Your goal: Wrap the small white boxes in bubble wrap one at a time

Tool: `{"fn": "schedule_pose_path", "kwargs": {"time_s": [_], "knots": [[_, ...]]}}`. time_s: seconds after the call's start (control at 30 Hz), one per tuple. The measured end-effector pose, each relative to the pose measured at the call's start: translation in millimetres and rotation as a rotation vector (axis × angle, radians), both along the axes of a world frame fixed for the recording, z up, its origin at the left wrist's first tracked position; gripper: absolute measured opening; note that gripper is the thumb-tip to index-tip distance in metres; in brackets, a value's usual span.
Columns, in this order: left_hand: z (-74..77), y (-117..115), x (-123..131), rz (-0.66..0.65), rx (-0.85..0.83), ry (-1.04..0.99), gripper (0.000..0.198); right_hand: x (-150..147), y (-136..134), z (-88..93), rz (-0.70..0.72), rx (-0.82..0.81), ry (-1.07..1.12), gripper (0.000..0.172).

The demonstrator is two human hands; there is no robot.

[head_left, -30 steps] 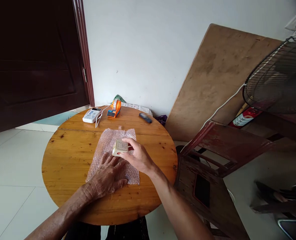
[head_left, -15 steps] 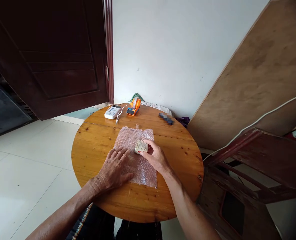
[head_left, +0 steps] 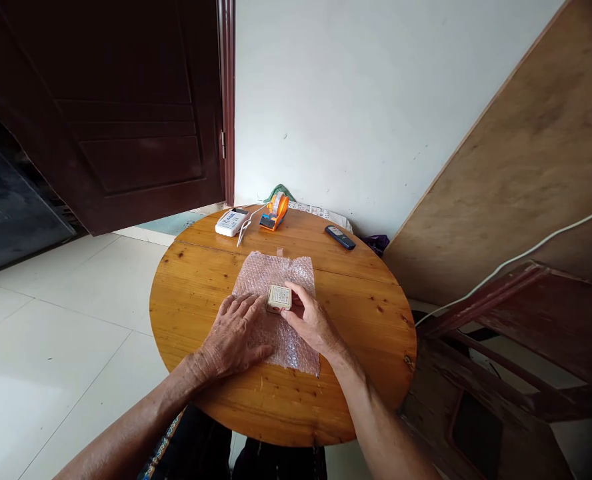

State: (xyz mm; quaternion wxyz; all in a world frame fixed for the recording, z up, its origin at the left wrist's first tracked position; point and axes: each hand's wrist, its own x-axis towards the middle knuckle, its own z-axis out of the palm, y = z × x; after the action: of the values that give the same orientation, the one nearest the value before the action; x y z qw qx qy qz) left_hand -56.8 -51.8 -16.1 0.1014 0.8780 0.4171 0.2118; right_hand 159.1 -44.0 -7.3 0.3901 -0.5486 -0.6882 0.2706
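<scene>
A sheet of pinkish bubble wrap (head_left: 296, 350) lies flat on the round wooden table (head_left: 191, 293). On its middle is a small cream box with printed text on top (head_left: 279, 297). My right hand (head_left: 313, 320) grips the right side of this box between thumb and fingers. Spread flat over the left part of the wrap, my left hand (head_left: 236, 333) holds nothing, its fingertips close to the box's left side.
Toward the back of the table are a white device with a cable (head_left: 232, 222), an orange tape dispenser (head_left: 275, 212) and a dark handset (head_left: 340, 237). A wall rises behind; a dark red chair (head_left: 521, 300) stands at the right.
My right hand has shifted the box slightly toward me and left relative to the wrap, and it has turned a little. The camera view has shifted slightly.
</scene>
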Motion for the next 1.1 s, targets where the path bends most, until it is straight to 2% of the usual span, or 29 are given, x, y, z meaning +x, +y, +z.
{"fn": "schedule_pose_path", "kwargs": {"time_s": [0.33,0.4,0.5,0.63,0.77,0.93,1.03,1.1], "knots": [[0.2,1,0,-0.015,-0.013,-0.042,0.091,1,2,-1.5,0.022,-0.011,0.024,0.047],[3.5,-1,-3,-0.014,-0.010,-0.052,0.084,1,2,-1.3,0.023,-0.014,0.023,0.047],[14.2,-8,-11,-0.022,0.017,-0.040,0.058,1,0,2.0,0.038,-0.022,0.034,0.053],[30.2,-19,-16,-0.140,0.053,0.022,0.026,3,-5,15.2,0.020,0.036,0.035,0.055],[31.5,-22,-12,-0.192,0.060,0.125,0.005,10,-7,31.1,-0.022,0.103,0.028,0.046],[28.0,-18,-5,-0.223,0.120,0.135,0.010,18,-12,49.2,-0.006,0.080,-0.015,0.038],[36.7,-14,-3,-0.207,0.083,0.014,0.012,22,-20,63.5,0.071,0.065,-0.043,0.035],[45.5,-8,0,-0.171,0.029,-0.096,0.013,23,-27,73.0,0.145,0.034,-0.064,0.040]]}}
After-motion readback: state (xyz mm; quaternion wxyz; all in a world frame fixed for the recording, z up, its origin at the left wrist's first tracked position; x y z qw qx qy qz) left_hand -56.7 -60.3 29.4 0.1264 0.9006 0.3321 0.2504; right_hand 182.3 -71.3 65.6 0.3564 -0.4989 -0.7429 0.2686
